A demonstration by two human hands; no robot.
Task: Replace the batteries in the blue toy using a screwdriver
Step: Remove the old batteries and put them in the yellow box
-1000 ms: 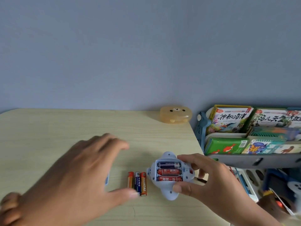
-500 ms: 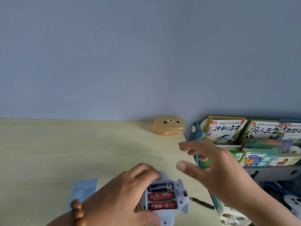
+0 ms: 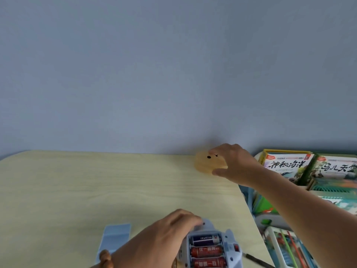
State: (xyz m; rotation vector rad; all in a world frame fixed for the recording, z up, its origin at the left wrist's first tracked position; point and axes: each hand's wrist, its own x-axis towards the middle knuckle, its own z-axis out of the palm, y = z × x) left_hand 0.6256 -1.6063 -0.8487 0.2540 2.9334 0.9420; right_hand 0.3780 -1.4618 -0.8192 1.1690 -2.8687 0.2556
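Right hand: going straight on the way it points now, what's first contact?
The yellow bear-face case at the table's far edge. The right hand has fingers over its top and thumb at its near side, apparently touching. Behind it is the wall.

We see a pale blue toy (image 3: pixel 230 238) near us, its open bay showing one navy battery (image 3: pixel 204 239) with white lettering above two red-orange batteries (image 3: pixel 205 252). A pale blue cover (image 3: pixel 116 236) lies to its left on the light wood-grain surface (image 3: pixel 77 190). Far right, a translucent amber box (image 3: pixel 204 165) bears black face marks. The books (image 3: pixel 286 165) beyond have green and yellow covers.
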